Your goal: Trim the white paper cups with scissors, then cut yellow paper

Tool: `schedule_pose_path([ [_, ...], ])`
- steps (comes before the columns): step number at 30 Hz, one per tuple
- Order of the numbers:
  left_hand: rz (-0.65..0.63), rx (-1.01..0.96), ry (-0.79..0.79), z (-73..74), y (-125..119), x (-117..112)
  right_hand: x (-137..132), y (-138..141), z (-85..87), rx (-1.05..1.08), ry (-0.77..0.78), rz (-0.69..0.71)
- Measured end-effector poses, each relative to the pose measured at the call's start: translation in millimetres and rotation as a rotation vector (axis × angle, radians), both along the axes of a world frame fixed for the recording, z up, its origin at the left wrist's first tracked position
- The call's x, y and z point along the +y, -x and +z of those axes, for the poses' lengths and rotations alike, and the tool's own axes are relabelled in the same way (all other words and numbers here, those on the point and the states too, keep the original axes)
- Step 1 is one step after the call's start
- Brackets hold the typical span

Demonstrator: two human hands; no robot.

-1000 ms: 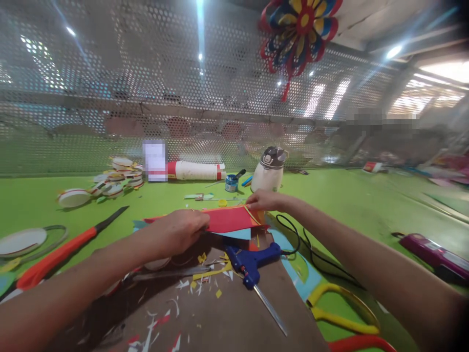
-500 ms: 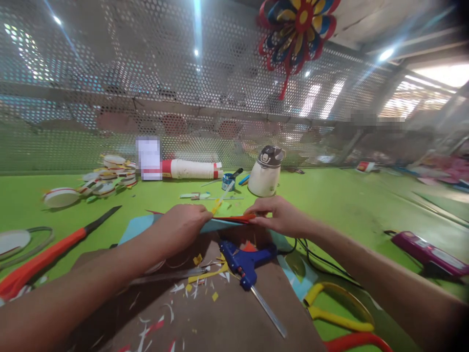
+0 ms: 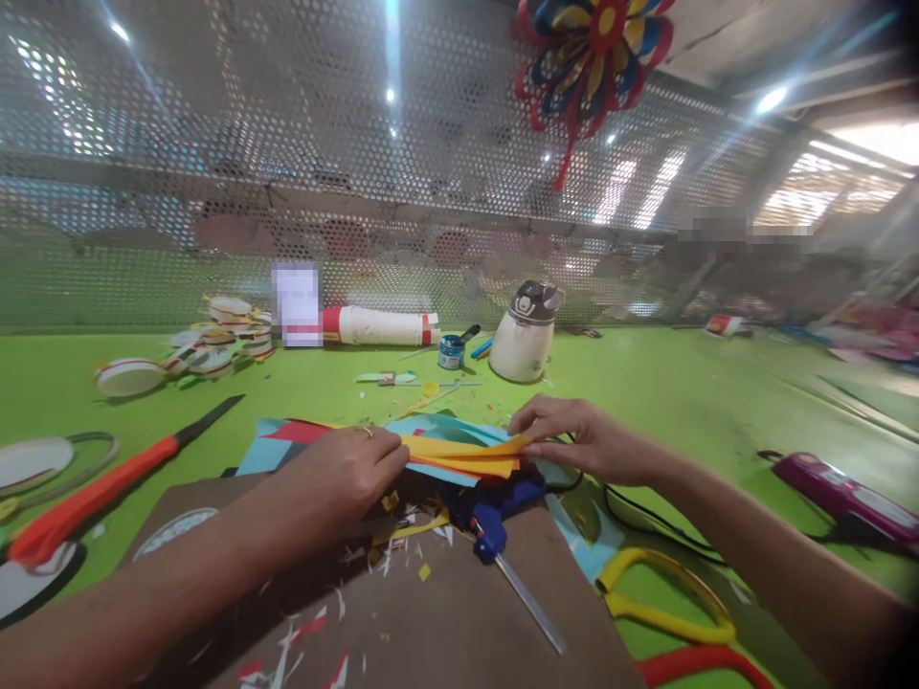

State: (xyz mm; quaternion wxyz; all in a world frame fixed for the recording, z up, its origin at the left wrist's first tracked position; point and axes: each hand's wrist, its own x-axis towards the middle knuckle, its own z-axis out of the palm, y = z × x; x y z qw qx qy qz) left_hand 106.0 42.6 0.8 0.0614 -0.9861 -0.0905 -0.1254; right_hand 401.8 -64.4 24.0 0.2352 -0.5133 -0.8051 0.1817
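Observation:
Sheets of coloured paper (image 3: 459, 450), yellow on top with blue and red ones about them, are stretched between my two hands. My left hand (image 3: 355, 469) is closed on the left part of the sheets, its fingertips partly hidden. At the right end, my right hand (image 3: 574, 435) pinches the yellow paper between thumb and fingers. Just below the paper a blue glue gun (image 3: 489, 536) with a clear glue stick lies on a brown board (image 3: 431, 622), partly covered by the sheets. Paper scraps (image 3: 316, 622) are scattered over the board.
On the green table (image 3: 661, 383) stand a white jug (image 3: 522, 344), a small blue jar (image 3: 451, 352) and stacked paper cups (image 3: 384, 326). Orange-handled scissors (image 3: 107, 488) and round white pieces (image 3: 129, 377) lie left. Yellow-handled scissors (image 3: 664, 627) and a purple tool (image 3: 847, 493) are right.
The yellow paper now shows across the front between my hands, where an orange-red edge showed before. My right hand has shifted right and slightly down, and the sheets now overlap the glue gun.

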Motion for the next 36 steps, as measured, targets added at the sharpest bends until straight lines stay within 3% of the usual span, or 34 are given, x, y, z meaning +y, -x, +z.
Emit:
schedule_pose_path([
  [10, -0.003, 0.006, -0.006, 1.1, 3, -8, 6, -6, -14.6, 0.135, 0.030, -0.085],
  [18, -0.032, -0.059, -0.026, -1.6, 2, 2, 0, 0, -10.9, 0.211, -0.006, -0.168],
  [24, -0.040, -0.128, -0.101, -11.8, 3, 9, -3, 2, -13.0, 0.283, 0.109, -0.194],
  [36, -0.043, -0.121, -0.066, -9.1, 5, 7, 2, 0, -11.5, 0.399, 0.254, -0.306],
])
